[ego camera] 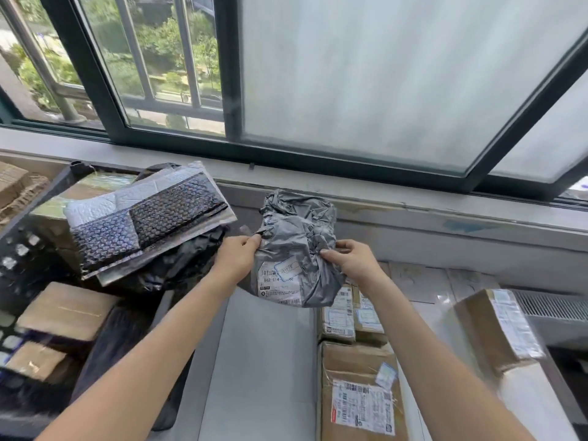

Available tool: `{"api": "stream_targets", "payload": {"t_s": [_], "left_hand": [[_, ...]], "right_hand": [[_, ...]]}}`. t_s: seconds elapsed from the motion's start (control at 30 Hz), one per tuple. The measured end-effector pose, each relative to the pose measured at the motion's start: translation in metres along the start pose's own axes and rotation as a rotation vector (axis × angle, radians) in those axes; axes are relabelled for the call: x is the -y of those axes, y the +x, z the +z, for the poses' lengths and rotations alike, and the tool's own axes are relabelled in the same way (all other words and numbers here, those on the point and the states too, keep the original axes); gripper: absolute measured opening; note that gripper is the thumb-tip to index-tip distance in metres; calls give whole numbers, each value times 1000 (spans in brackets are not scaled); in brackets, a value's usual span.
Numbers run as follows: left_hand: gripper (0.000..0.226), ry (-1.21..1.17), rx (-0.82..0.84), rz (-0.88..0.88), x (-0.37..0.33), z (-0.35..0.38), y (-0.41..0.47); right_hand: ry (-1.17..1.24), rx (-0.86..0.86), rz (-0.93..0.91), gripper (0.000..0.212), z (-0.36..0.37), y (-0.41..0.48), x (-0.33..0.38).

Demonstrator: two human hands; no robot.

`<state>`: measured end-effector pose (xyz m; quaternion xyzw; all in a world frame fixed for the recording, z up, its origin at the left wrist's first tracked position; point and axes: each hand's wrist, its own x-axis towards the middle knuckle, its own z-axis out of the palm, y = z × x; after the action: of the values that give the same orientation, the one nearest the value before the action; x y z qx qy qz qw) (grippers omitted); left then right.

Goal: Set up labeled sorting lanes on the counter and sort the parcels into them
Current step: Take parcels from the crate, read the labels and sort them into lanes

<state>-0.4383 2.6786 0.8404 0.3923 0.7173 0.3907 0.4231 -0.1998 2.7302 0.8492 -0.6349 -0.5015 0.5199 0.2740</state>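
Both hands up, pinching a crumpled grey poly parcel (297,237) smack in the middle of the frame

Left hand (237,254) has its thumb and fingers curled onto a fold at the bag's left edge. Right hand (351,264) pinches the right edge, so the parcel sits stretched between them, mostly above the knuckles and held over the grey counter (261,361). Its white shipping label (276,283) faces the camera at the lower left of the bag, just beside the left wrist. Left of frame, a black crate (19,262) is piled with a bubble mailer (146,224) and brown boxes. Lower right, labelled cardboard boxes (356,393) lie on the counter, and a tilted box (496,326) is further right.
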Motion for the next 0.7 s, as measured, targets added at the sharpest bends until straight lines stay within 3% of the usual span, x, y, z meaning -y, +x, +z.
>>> {"api": "stream_targets", "payload": {"t_s": [0.17, 0.23, 0.5, 0.7], "left_hand": [[13, 79, -96, -43, 51, 22, -3], [22, 101, -130, -89, 72, 24, -5], [18, 91, -214, -303, 146, 31, 0], [20, 173, -242, -352, 173, 37, 2]], "right_hand": [[-80, 51, 136, 51, 21, 9, -56], [-106, 75, 180, 51, 31, 11, -71], [-221, 177, 301, 68, 75, 21, -116], [-377, 187, 361, 58, 104, 27, -140]]}}
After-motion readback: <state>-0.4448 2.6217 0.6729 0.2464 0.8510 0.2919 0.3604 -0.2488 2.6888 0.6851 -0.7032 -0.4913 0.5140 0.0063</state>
